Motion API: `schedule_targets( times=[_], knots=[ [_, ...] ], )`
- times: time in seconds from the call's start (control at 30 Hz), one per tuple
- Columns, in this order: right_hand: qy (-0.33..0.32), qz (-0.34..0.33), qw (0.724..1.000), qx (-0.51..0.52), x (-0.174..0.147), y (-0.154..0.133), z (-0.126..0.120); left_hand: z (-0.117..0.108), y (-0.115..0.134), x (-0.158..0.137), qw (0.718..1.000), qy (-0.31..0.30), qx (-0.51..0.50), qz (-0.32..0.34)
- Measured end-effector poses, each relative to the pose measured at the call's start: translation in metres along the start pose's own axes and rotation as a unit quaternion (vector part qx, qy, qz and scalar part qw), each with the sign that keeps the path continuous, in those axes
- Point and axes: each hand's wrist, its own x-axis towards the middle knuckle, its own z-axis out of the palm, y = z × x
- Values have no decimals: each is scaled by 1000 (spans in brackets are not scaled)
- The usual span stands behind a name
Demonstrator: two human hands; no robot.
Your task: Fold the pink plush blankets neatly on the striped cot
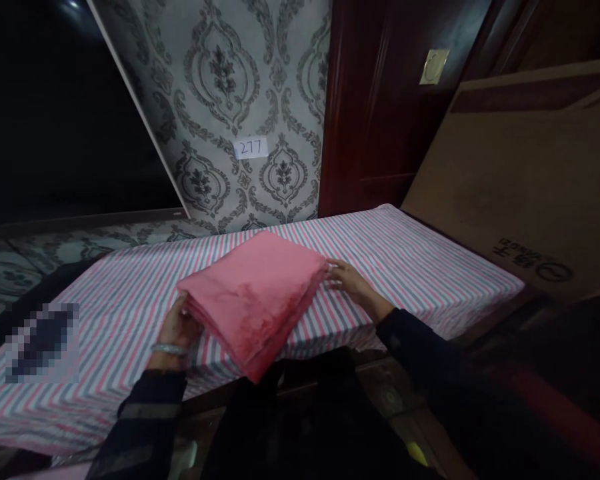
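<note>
Head cam: 1 folded pink cloth (265, 267), 1 striped cover (375, 240).
Lies on cover, corner pointing out past its near edge; can't tell long axis. Gripped by 1 L hand (176, 327), touched by 1 R hand (351, 280) w/ fingers loosely spread.

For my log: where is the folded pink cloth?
The folded pink cloth is just left of centre in the head view, over the striped cloth, between the left hand and right hand.

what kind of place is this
Probably a room in a home, perhaps a living room: there is patterned wallpaper, a large dark screen that looks like a television, and a striped cloth spread under the folded pink fabric.
</note>
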Motion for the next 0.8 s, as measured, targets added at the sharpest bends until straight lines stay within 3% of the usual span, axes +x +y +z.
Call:
schedule_targets(
  times=[0.1, 0.27, 0.4, 0.5, 0.6, 0.7, 0.73, 0.8],
  knots=[
    [72, 25, 996, -54, 33, -11, -15, -7, -2, -6, 1000, 0, 18, 7],
    [15, 65, 995, -81, 53, -9, 5, -4, -16, -14, 997, 12, -1, 76],
    [14, 20, 997, -79, 54, -12, 29, 2, -18, -11, 995, 15, -2, 97],
    [22, -43, 997, -62, 46, -26, 37, 6, 6, 2, 995, 3, -4, 100],
    [35, -124, 990, -53, 24, -36, 41, 8, 48, 22, 996, -33, 15, 78],
    [70, -212, 972, -71, -11, -23, 46, 2, 81, 46, 995, -76, 63, 24],
    [72, -212, 972, -74, -23, -13, 47, -1, 85, 53, 994, -77, 83, -2],
    [32, -133, 989, -59, -42, 11, 48, -10, 82, 63, 990, -55, 114, -60]
  ],
)
